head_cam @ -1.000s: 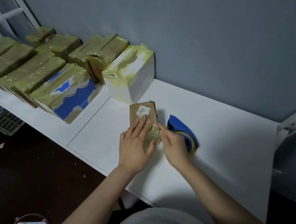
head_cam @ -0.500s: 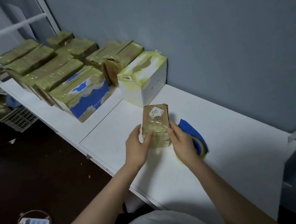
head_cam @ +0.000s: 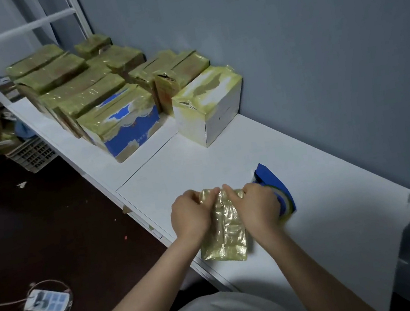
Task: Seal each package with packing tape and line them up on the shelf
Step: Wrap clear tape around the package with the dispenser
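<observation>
One package [head_cam: 225, 235]: visible sides covered in crinkled, glossy yellowish tape.

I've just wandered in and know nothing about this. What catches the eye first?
The left hand and the right hand grip a small package wrapped in shiny yellowish tape near the front edge of the white shelf. A blue tape dispenser lies beside the right hand. Farther back, on the left, taped packages stand in rows along the wall.

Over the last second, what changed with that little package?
The small package was turned over and drawn toward the person; its white label no longer shows. The left hand and right hand now grip its far end. The blue tape dispenser and lined-up boxes stayed put.
</observation>
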